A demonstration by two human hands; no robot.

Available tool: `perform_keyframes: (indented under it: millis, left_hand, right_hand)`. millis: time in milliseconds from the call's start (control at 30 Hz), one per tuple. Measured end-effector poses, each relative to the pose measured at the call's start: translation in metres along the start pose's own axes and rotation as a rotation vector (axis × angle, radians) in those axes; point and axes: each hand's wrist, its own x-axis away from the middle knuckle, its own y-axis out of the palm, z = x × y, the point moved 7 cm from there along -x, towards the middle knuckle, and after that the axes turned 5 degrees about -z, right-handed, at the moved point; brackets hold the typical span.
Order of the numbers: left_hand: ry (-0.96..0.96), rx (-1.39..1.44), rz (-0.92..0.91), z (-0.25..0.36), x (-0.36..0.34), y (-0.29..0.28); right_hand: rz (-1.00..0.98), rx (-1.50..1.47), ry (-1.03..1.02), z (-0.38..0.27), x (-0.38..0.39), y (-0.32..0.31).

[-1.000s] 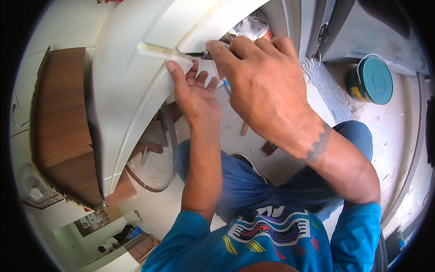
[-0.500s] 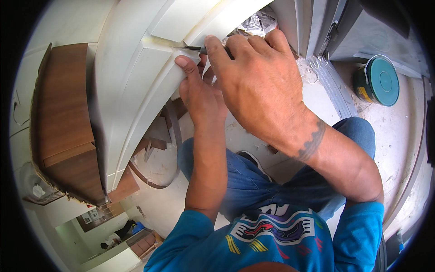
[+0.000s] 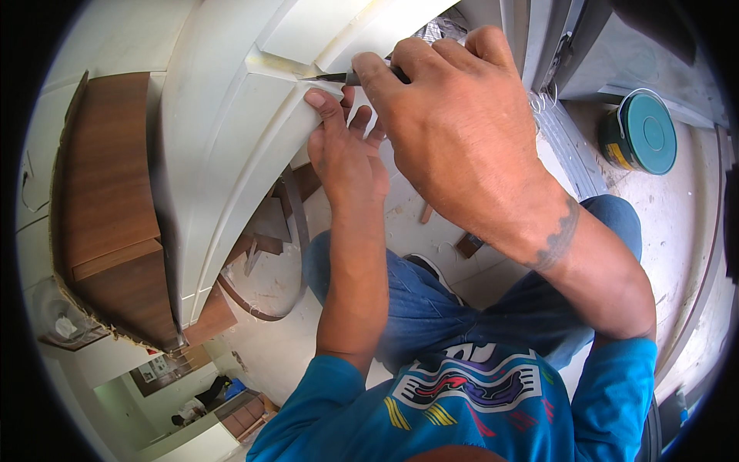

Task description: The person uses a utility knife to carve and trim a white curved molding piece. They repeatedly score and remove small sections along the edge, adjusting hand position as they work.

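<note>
The right hand [image 3: 469,127] grips a dark-bladed tool [image 3: 335,78], tip at the joint [image 3: 281,66] of the far-left white panel [image 3: 219,115]; whether the left hand [image 3: 350,160] pinches the panel, I cannot tell. Apparent step: working the joint by blade; the next stroke calls for steadiness.

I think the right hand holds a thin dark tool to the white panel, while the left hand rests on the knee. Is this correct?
Only the left hand is wrongly placed there: the head view shows it at the edge of the white panel.
</note>
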Motion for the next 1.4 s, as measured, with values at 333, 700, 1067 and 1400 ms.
perform_keyframes:
  millis: [333, 700, 1067, 1400]
  left_hand:
    - [-0.08, 0.159, 0.088, 0.007, 0.004, 0.008]
    - [-0.079, 0.073, 0.107, 0.028, 0.024, 0.021]
    - [-0.007, -0.052, -0.045, 0.013, 0.009, 0.004]
    - [-0.032, -0.047, -0.034, 0.01, 0.007, 0.001]
  right_hand:
    - [0.119, 0.036, -0.07, -0.001, -0.012, -0.019]
    - [0.032, 0.079, 0.002, -0.009, -0.004, -0.009]
    - [0.058, 0.021, 0.036, -0.014, 0.001, 0.001]
    - [0.125, 0.026, 0.024, -0.011, 0.003, 0.004]
